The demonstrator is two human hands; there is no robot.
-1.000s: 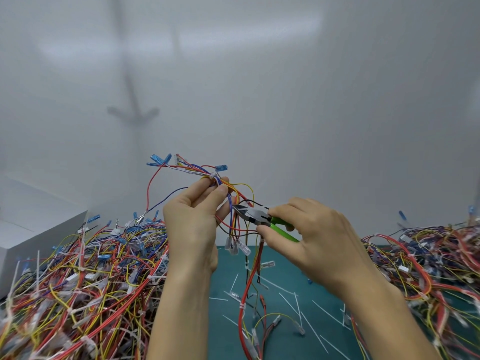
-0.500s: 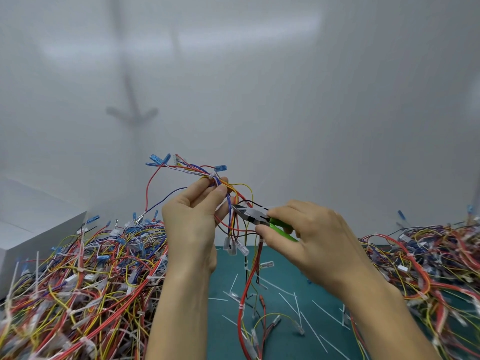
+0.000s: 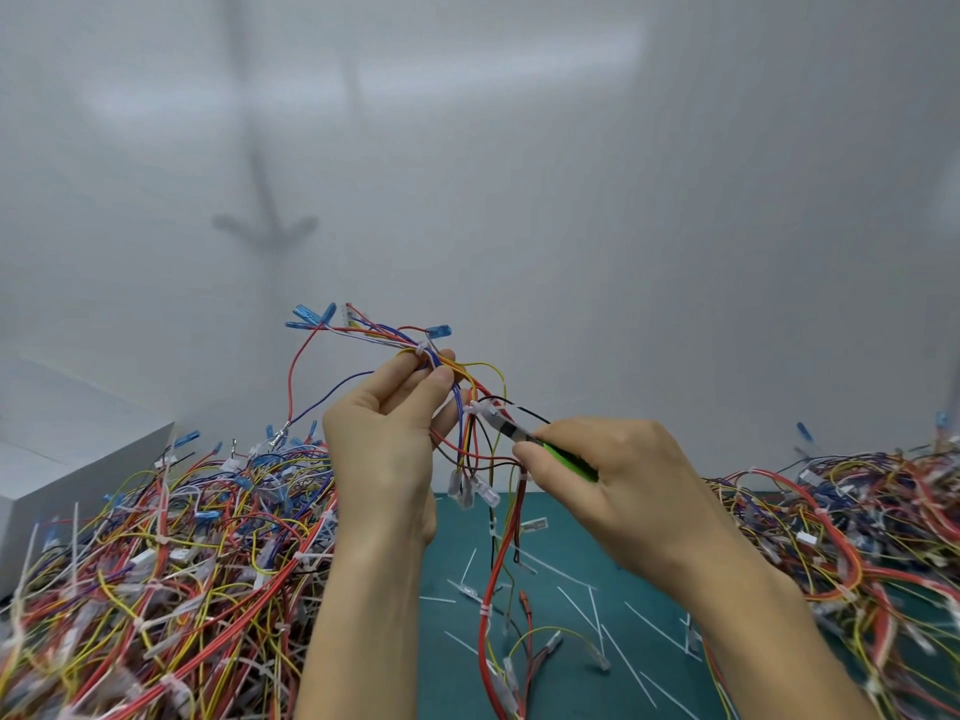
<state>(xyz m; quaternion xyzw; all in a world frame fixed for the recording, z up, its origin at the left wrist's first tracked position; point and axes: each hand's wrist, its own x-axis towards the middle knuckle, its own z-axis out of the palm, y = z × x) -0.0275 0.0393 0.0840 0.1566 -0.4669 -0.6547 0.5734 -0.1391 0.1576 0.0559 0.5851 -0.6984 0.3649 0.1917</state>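
Green-handled cutters [image 3: 511, 432], clasped in my right grip [image 3: 618, 485], meet a tie [image 3: 475, 409] on the harness [image 3: 466, 433] my left grip [image 3: 384, 449] pinches above the tabletop [image 3: 571, 537]; I judge this trim pending, many tails [image 3: 468, 566] already cut.

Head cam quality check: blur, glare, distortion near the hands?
Head view: soft even light, no harsh glare; a blurred shadow on the white wall; green-handled cutters slightly smeared at the wire harness; wire pile softens and bows toward the frame corners.
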